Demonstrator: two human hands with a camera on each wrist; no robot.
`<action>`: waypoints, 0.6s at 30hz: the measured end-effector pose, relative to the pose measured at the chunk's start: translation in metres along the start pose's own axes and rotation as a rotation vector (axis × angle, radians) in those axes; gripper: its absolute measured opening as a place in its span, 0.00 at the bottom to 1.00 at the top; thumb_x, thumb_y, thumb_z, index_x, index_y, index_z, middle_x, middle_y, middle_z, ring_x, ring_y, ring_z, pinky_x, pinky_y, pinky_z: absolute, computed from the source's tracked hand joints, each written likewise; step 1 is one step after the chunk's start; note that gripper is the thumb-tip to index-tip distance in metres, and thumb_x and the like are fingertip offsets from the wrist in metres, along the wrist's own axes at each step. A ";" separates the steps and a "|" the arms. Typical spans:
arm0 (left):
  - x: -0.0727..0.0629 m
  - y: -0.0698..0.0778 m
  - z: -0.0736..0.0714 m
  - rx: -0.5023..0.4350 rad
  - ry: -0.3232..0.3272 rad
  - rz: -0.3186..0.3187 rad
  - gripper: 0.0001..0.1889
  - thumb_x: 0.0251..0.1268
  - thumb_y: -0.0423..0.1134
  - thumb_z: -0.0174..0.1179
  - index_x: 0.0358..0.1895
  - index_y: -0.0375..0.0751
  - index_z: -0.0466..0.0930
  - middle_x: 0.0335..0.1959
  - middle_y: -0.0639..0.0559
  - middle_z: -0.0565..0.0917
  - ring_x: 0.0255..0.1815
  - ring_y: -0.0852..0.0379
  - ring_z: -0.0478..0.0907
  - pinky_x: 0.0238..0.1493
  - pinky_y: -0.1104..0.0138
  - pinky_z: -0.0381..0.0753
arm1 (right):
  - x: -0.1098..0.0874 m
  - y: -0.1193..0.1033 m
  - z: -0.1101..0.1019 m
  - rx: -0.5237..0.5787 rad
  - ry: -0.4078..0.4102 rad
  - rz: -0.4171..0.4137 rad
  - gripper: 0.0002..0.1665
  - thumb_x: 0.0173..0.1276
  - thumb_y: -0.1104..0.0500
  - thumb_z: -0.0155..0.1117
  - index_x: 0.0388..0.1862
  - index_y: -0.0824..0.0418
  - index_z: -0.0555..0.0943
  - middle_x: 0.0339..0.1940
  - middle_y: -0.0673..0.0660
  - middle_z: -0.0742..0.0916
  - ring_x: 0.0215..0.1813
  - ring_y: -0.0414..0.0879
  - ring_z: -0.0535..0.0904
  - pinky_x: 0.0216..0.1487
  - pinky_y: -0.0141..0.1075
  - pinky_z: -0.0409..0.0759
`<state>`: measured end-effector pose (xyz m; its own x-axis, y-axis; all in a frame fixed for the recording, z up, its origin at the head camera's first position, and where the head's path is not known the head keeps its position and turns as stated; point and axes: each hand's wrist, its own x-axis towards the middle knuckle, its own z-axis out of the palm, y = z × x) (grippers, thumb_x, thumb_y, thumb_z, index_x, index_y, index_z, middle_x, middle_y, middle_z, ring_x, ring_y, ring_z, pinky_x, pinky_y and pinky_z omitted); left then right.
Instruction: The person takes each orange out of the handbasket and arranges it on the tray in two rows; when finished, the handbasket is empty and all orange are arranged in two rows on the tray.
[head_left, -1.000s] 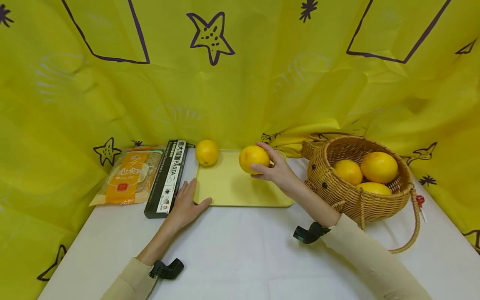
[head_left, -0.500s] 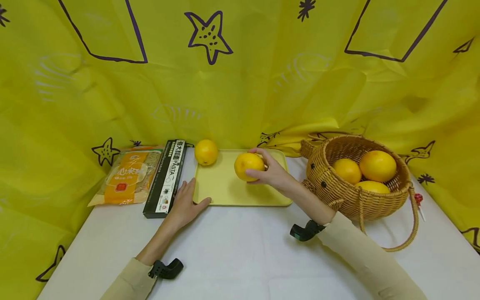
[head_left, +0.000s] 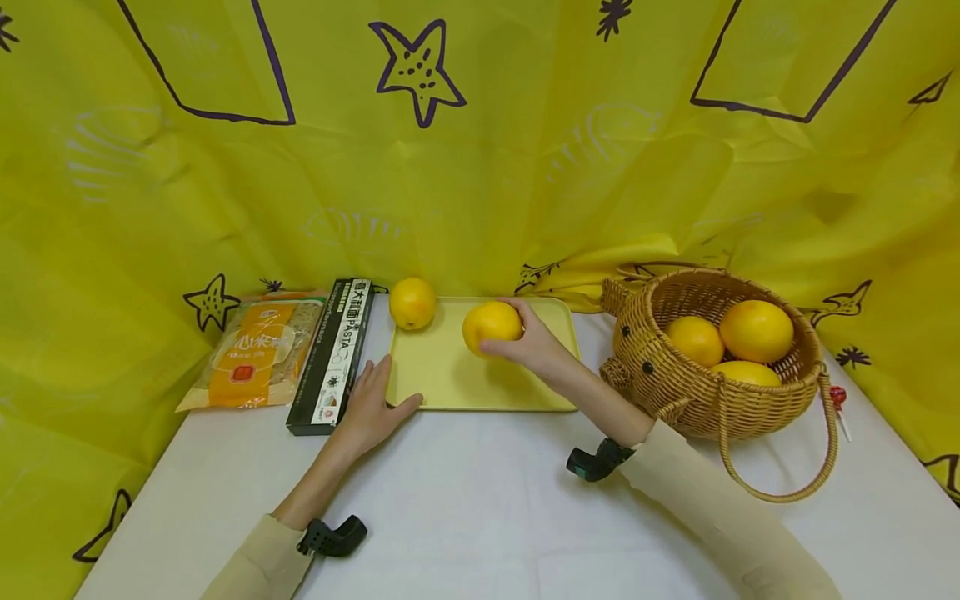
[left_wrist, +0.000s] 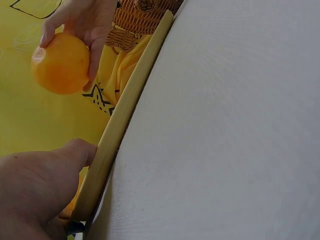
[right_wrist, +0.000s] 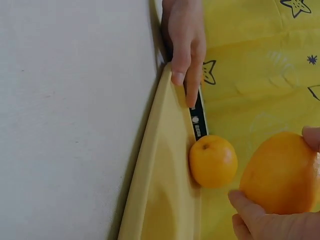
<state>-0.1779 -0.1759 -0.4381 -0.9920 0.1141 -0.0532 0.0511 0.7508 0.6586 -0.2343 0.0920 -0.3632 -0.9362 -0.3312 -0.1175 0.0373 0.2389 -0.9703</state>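
Observation:
My right hand [head_left: 538,343] holds an orange [head_left: 489,328] above the yellow tray [head_left: 450,385], thumb at the front and fingers behind. In the right wrist view the held orange [right_wrist: 282,172] is clear of the tray, pinched by fingertips. A second orange [head_left: 412,303] sits at the tray's back left corner. My left hand [head_left: 373,414] rests at the front left corner of the tray, fingers extended along the left edge and thumb on the front rim. From the left wrist view, that hand [left_wrist: 42,182] touches the tray's side [left_wrist: 112,135].
A wicker animal-shaped basket [head_left: 675,396] with three oranges stands at the right, its handle looping forward. A lollipop [head_left: 838,398] lies beyond it. Left of the tray are a black pasta box [head_left: 315,379] and a food packet [head_left: 251,358]. A yellow curtain [head_left: 480,183] hangs behind.
My right hand has moved left over the tray with the orange, and slightly lower than one second ago. The left hand keeps its place at the tray corner.

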 end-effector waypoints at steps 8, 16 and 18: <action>-0.001 0.000 0.000 -0.015 0.003 0.006 0.48 0.66 0.54 0.57 0.77 0.32 0.41 0.79 0.34 0.46 0.80 0.35 0.35 0.77 0.40 0.36 | 0.021 -0.003 0.007 0.035 0.045 -0.003 0.51 0.59 0.60 0.71 0.76 0.47 0.55 0.71 0.59 0.66 0.64 0.54 0.71 0.63 0.45 0.74; 0.001 0.000 0.000 0.001 -0.001 0.009 0.48 0.67 0.55 0.57 0.77 0.31 0.41 0.79 0.34 0.47 0.80 0.36 0.34 0.77 0.40 0.35 | 0.049 -0.011 0.010 0.086 0.034 0.051 0.46 0.64 0.56 0.67 0.74 0.59 0.54 0.65 0.63 0.71 0.53 0.53 0.78 0.56 0.44 0.83; 0.001 0.001 0.000 0.005 0.002 0.010 0.48 0.67 0.54 0.57 0.77 0.31 0.41 0.79 0.34 0.47 0.80 0.35 0.35 0.77 0.40 0.35 | 0.056 -0.011 0.010 -0.015 0.034 0.021 0.49 0.62 0.54 0.68 0.75 0.59 0.52 0.66 0.63 0.70 0.55 0.53 0.77 0.58 0.45 0.81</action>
<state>-0.1784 -0.1752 -0.4380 -0.9918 0.1201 -0.0447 0.0617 0.7531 0.6551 -0.2838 0.0621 -0.3608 -0.9466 -0.2951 -0.1299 0.0518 0.2586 -0.9646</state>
